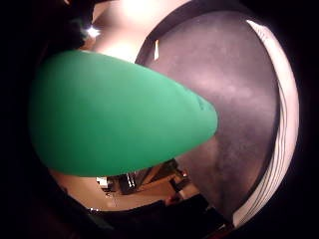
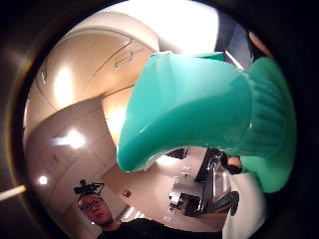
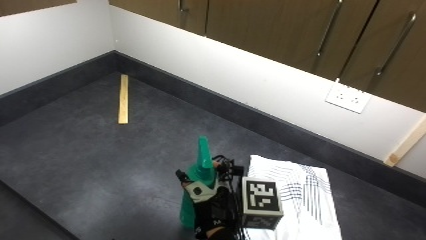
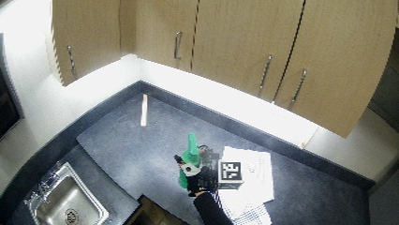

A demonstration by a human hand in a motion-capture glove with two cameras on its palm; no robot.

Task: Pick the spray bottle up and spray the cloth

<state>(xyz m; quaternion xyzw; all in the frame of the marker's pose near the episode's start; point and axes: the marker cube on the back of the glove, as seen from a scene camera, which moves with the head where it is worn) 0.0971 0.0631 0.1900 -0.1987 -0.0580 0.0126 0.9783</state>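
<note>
The green spray bottle (image 3: 197, 192) is seen upright on the dark tabletop (image 3: 93, 150), just beside the white striped cloth (image 3: 303, 197); whether its base is lifted cannot be told. The gloved right hand (image 3: 214, 212) is wrapped round the bottle's body, fingers curled about it. Both palm views are filled by the bottle's neck and body. The pick-up step is judged in hand. Next, the nozzle would need turning toward the cloth and the trigger squeezed.
</note>
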